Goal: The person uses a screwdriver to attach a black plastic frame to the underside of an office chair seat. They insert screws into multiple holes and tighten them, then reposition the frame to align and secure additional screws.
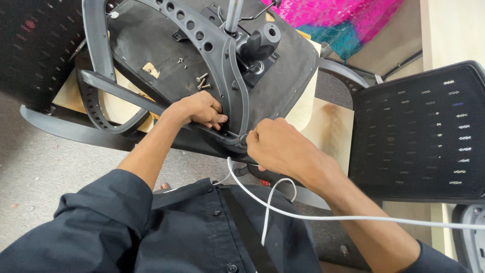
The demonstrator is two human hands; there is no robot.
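An upturned office chair seat [288, 60] lies on a low wooden table, its black fabric underside facing me. A grey plastic armrest frame [214, 53] with a row of holes curves across it. My left hand [199, 110] presses on the frame's lower end, fingers curled against the seat edge. My right hand [280, 146] is closed in a fist at the same joint, around something I cannot make out. Loose screws [202, 82] rest on the seat's underside just above my left hand. The metal gas-lift column [232, 15] and a black knob [260, 43] stick up from the seat mechanism.
A black mesh chair back [419, 136] stands at right. A second mesh piece [35, 45] is at upper left. A white cable [313, 215] loops across my lap. Pink and teal cloth [343, 20] lies beyond the table [328, 126]. Grey carpet [45, 172] covers the floor.
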